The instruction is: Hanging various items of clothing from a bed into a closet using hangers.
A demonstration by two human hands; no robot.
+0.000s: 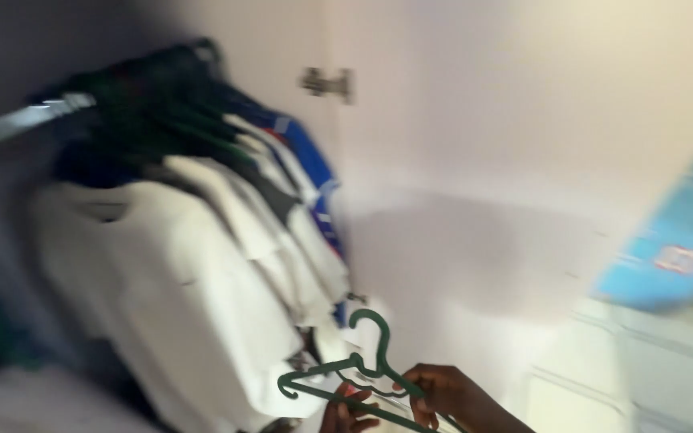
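Green plastic hanger: bare, hook uppermost, tilted; at the bottom of the view, in front of the hanging clothes, its lower bar running down to the right between both hands.
Right hand: fingers curled round the hanger just under the hook's neck, grasping it.
Left hand: just beside the right, fingertips touching the lower bar; blur and the frame edge hide how firmly they close, so I cannot tell.
White shirts: hung in a row on dark green hangers, left of the hands.
Blue garment: behind the white ones.
Rail: metal, upper left.
Wardrobe wall: pale, with a metal hinge.
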